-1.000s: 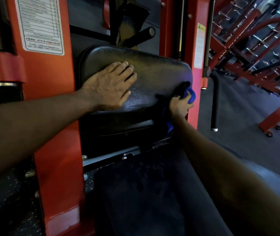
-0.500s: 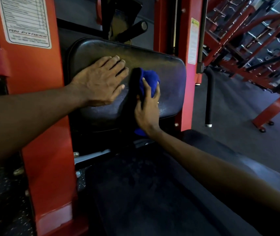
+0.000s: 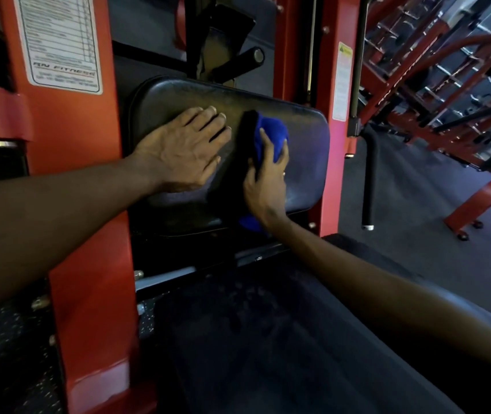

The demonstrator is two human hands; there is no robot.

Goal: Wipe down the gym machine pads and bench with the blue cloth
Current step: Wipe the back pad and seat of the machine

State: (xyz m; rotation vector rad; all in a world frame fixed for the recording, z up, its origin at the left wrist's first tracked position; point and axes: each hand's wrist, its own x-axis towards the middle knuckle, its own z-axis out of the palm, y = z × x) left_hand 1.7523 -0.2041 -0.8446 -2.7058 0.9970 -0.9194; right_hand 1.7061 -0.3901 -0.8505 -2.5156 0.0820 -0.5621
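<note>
- On the left half of the upright pad (image 3: 304, 162), the left grip (image 3: 184, 153) lay flat. Its fingers were straight and close together, the palm was against the black vinyl, and it held nothing.
- Just beside it, near the pad's middle, the right grip (image 3: 265, 186) clasped the bunched cloth (image 3: 271, 132) against the pad. One finger stretched up over the cloth and the rest curled round its sides.
- The blue cloth began a little under the pad's top edge and ran beneath the palm. A tail of it hung past the bottom edge by the wrist.
- The pad sat between an orange post (image 3: 89, 204) at its left edge and a red post (image 3: 336, 174) at its right edge.
- A white label (image 3: 59, 40) was stuck on the orange post, above the pad's top left corner.
- The dark bench (image 3: 268, 339) lay below the pad, under the right forearm.
- Red racks (image 3: 447, 85) stood well apart to the right.
</note>
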